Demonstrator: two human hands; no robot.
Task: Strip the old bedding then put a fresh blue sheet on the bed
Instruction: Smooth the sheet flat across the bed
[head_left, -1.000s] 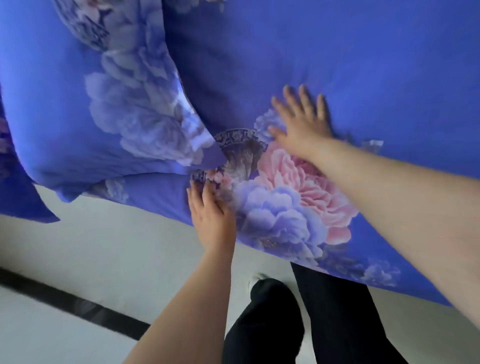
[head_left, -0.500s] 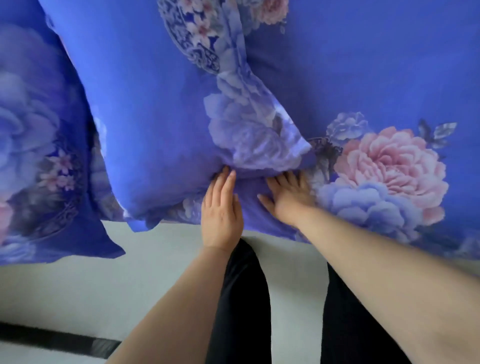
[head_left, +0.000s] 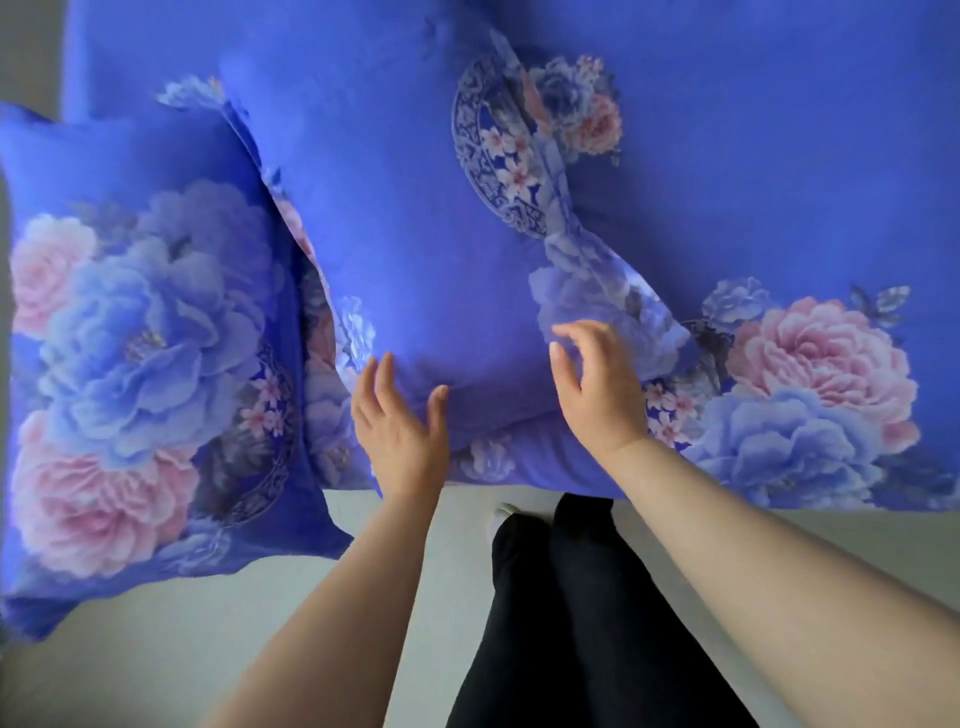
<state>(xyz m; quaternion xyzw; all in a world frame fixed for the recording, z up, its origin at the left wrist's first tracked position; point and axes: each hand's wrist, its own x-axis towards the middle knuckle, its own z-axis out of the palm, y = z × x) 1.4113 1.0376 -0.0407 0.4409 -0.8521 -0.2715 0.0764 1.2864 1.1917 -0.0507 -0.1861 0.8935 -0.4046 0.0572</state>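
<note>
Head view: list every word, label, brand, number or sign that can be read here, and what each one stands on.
None: no text shows anywhere in this view.
The blue sheet and the two pillows carry only printed flowers and a round ornament, no letters.
The left hand and right hand hold nothing printed.

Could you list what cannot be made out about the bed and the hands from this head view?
- Mattress and bed frame: covered by the blue floral sheet.
- Sheet's far and right ends: cut off by the frame's edges.
- Right hand: fingertips motion-blurred, so contact with the middle pillow is unclear.
- Left pillow: its left side is cut by the frame's edge.
- Left hand: palm hidden.
</note>
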